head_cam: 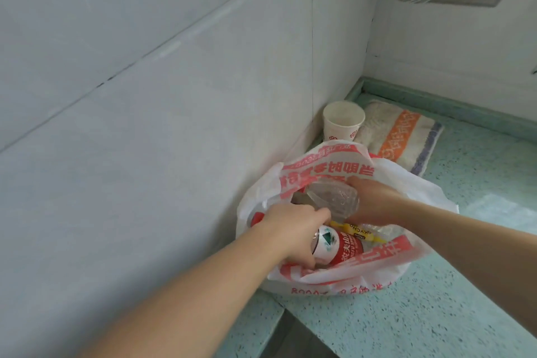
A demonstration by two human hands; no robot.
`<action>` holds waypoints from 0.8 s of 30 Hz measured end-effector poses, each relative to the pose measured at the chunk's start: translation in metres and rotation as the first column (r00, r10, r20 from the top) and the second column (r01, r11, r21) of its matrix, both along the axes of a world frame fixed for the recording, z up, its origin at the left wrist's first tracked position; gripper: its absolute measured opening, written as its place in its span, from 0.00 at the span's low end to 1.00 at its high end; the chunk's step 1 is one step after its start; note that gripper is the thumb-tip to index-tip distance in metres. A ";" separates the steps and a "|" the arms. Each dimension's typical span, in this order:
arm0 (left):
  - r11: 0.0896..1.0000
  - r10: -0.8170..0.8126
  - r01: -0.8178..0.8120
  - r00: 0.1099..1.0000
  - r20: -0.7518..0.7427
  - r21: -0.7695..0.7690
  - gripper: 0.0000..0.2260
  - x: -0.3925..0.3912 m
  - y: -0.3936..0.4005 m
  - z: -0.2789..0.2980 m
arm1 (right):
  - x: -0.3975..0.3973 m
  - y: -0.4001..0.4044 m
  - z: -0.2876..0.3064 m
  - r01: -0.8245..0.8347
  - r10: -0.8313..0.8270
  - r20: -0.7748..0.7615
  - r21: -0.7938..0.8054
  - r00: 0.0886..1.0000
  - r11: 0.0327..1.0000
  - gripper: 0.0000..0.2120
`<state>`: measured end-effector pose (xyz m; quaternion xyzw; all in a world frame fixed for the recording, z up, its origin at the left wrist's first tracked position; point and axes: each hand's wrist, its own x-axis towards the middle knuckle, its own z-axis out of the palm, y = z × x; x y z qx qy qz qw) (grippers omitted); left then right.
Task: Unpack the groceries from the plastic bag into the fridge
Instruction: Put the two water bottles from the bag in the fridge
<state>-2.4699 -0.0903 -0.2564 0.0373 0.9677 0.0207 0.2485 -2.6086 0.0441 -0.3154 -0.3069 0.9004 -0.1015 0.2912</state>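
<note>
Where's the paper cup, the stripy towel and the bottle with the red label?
Paper cup [343, 122], head view: its white side wall.
Striped towel [401, 136], head view: the orange stripe.
Red-label water bottle [345, 245], head view: the red label.

Plastic bag [401, 183]: thin white film, crinkled, faintly glossy, red print; clear bottle [334, 197] inside it: transparent ribbed plastic, shiny; second bottle [340, 247]: glossy red-and-white label; countertop [436, 314]: smooth speckled green stone-like surface, slight sheen; wall tiles [145, 96]: glazed, smooth; cup [343, 122]: matt paper; towel [406, 136]: rough looped cloth.
</note>
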 end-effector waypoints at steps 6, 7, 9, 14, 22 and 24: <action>0.943 -0.146 0.196 0.970 0.196 -0.270 0.40 -0.013 0.013 0.036 | -0.006 0.025 0.030 0.096 -0.093 0.033 -0.126 0.995 0.987 0.49; 0.934 -0.152 0.215 0.962 0.227 -0.287 0.42 -0.013 0.015 0.041 | -0.005 0.031 0.034 0.089 -0.086 0.022 -0.158 0.996 0.983 0.48; 0.915 -0.162 0.245 0.951 0.263 -0.322 0.42 -0.014 0.020 0.051 | -0.001 0.041 0.044 0.075 -0.078 -0.008 -0.224 0.997 0.972 0.46; 0.889 -0.145 0.267 0.934 0.326 -0.372 0.28 -0.025 0.037 0.083 | 0.014 0.059 0.054 0.110 -0.125 -0.035 -0.291 0.992 0.950 0.45; 0.984 0.089 -0.101 0.992 0.085 0.148 0.16 -0.019 0.013 0.107 | 0.029 0.071 0.047 0.115 -0.159 -0.128 -0.299 0.979 0.947 0.46; 0.980 0.118 -0.130 0.990 0.080 0.152 0.16 -0.011 0.008 0.109 | 0.032 0.070 0.048 0.123 -0.177 -0.157 -0.302 0.972 0.945 0.46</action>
